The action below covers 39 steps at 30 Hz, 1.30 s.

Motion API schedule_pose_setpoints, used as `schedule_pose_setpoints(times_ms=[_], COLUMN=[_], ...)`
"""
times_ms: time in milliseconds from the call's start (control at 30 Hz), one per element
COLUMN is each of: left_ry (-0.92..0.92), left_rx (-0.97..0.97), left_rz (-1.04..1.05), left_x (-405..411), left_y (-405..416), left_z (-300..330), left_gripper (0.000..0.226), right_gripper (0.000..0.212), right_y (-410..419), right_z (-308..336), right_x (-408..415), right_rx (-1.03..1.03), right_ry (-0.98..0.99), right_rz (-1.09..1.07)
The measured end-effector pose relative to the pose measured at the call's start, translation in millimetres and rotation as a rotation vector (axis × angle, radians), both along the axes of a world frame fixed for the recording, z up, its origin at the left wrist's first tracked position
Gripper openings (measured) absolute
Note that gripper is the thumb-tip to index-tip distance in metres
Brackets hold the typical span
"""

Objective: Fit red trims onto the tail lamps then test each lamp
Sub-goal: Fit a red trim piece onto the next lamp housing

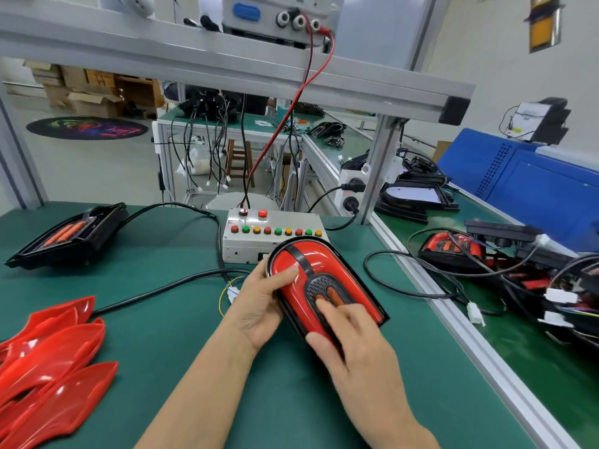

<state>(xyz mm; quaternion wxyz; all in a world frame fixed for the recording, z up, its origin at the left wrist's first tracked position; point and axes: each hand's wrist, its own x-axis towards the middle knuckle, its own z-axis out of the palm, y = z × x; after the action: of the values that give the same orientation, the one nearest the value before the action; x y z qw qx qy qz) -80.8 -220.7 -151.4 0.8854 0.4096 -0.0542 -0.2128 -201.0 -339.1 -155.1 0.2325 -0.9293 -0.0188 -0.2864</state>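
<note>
A tail lamp point(327, 257) with glossy red trims on its black housing is held above the green mat in front of me. My left hand point(259, 306) grips its left edge, thumb lying on the red trim. My right hand point(350, 338) holds the near right side, thumb curled on the lower edge and fingers pressing on the red trim beside the two orange light bars. Several loose red trims point(52, 361) are piled at the near left. A grey test box point(259, 234) with coloured buttons stands just behind the lamp.
An untrimmed black tail lamp point(68, 236) lies at the far left of the mat. Black cables and a white connector point(233, 292) run across the middle. On the right bench lie more lamps point(452, 246), tangled wiring and a blue cabinet point(534, 176). An aluminium frame post point(379, 170) stands behind.
</note>
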Motion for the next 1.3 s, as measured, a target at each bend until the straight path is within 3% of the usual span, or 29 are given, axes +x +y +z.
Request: schedule_pose_setpoints(times_ms=[133,167,300,367,467,633,833,1300], left_ry=[0.039,0.059,0.134,0.146,0.141,0.075,-0.059,-0.073], left_rx=[-0.032,-0.039,-0.106,-0.128,-0.132,-0.104,0.002,0.021], left_rz=[0.053,0.065,0.111,0.116,0.125,0.130,0.102,0.085], left_x=[3,3,2,2,1,1,-1,-3], left_y=[5,6,7,7,7,5,2,4], left_z=[2,2,4,4,3,1,1,0], left_gripper=[0.043,0.046,0.052,0.054,0.055,0.043,0.040,0.045], right_gripper=[0.034,0.039,0.098,0.091,0.070,0.067,0.055,0.064], right_y=[-16,-19,-23,-20,-15,-18,-25,-25], right_z=[10,12,12,12,7,0,-5,-9], right_x=[1,3,14,16,17,18,14,11], right_rx=[0.627,0.774,1.178,1.321,1.359,1.481,1.435,1.397], right_ry=[-0.039,-0.011,0.268,0.394,0.492,0.486,0.492,0.474], right_rz=[-0.112,-0.148,-0.059,0.135,0.245,0.276,0.335,0.339])
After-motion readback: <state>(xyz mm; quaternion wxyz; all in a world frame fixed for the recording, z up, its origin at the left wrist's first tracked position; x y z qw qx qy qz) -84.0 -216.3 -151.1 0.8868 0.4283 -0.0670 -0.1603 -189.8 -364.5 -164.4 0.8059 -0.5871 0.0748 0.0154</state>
